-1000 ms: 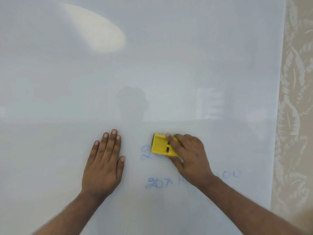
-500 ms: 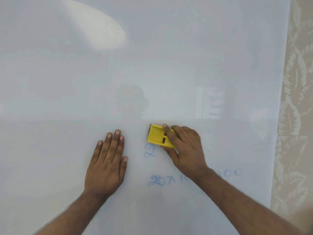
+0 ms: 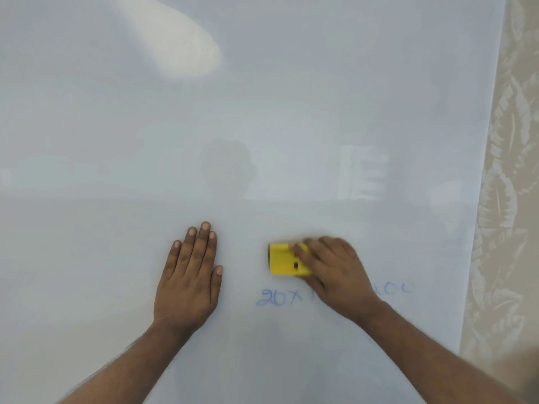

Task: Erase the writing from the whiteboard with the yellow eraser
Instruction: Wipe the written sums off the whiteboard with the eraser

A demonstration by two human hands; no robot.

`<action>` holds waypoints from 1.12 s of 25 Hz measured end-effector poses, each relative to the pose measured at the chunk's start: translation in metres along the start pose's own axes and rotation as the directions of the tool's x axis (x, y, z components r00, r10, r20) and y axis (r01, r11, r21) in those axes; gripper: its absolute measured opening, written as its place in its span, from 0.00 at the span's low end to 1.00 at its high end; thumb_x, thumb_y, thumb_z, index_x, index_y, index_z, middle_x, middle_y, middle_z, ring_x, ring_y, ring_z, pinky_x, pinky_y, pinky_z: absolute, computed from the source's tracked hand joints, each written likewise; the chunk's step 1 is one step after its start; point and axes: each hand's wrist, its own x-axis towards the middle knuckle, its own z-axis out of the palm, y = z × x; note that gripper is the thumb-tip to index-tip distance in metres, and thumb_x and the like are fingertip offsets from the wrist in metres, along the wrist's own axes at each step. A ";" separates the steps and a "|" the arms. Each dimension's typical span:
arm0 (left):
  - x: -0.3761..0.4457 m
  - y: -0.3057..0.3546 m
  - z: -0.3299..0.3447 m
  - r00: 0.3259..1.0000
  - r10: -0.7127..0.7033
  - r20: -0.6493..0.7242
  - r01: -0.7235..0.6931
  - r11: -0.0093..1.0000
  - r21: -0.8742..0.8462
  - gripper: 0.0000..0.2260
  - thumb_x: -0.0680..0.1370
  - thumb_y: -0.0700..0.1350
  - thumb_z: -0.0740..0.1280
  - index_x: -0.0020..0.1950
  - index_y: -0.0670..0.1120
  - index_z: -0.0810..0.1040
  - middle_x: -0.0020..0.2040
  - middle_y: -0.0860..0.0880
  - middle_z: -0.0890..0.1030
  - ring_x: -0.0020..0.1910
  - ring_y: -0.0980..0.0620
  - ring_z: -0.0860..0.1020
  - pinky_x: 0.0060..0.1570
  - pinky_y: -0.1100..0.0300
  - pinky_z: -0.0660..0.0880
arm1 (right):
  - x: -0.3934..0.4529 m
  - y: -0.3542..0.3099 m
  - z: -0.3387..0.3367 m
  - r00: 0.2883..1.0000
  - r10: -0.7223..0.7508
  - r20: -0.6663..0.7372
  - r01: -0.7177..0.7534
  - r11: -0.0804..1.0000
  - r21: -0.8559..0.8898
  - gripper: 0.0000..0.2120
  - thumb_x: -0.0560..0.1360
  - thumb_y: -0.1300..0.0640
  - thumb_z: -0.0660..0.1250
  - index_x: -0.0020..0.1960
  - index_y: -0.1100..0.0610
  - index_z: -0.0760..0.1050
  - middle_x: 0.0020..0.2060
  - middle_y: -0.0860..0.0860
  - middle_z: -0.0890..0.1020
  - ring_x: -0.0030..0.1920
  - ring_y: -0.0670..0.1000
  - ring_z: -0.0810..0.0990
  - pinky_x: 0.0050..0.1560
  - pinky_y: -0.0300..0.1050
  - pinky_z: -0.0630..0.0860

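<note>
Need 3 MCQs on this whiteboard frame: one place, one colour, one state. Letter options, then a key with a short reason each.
1. Where is the remaining writing relative to the yellow eraser?
A above B below C far left
2. Ink colour?
A red B black C blue
3. What is the left hand doing?
A lying flat on the whiteboard B holding a marker C making a fist

Key: 1 B, "20 x" sits under the eraser gripped by the right hand. 2 C, strokes are blue. 3 A, fingers extended, palm down.
</note>
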 end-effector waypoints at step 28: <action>-0.009 0.002 -0.006 0.998 0.015 0.068 -0.017 0.999 0.033 0.29 0.83 0.50 0.52 0.82 0.39 0.54 0.83 0.43 0.54 0.83 0.46 0.49 0.82 0.49 0.46 | -0.084 0.015 0.002 0.924 -0.314 0.217 0.325 0.945 -0.020 0.26 0.77 0.59 0.66 0.73 0.48 0.65 0.61 0.49 0.78 0.58 0.56 0.76 0.68 0.53 0.65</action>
